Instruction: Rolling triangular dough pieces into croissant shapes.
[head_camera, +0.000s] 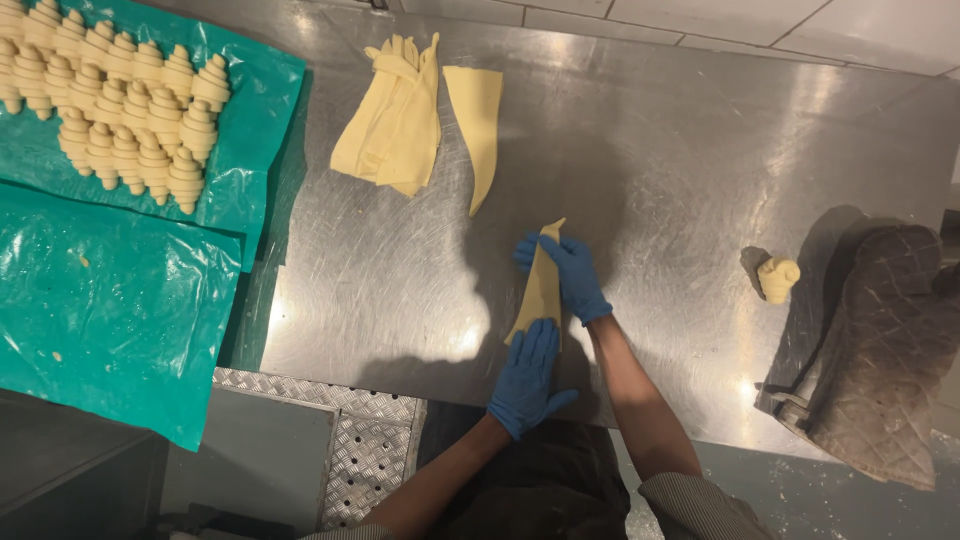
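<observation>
A long pale dough triangle (541, 285) lies on the steel table (660, 170) in front of me. My right hand (567, 274), in a blue glove, pinches its narrow far tip. My left hand (527, 378), also gloved in blue, lies flat with fingers spread on the wide near end. A stack of cut dough triangles (395, 120) and one single triangle (476, 125) lie farther back on the table.
Rows of rolled raw croissants (110, 95) sit on a teal plastic sheet (110, 300) at the left. One rolled croissant (778, 278) stands alone at the right, beside a worn quilted oven mitt (880, 350). A perforated metal ledge (360, 450) is near my left arm.
</observation>
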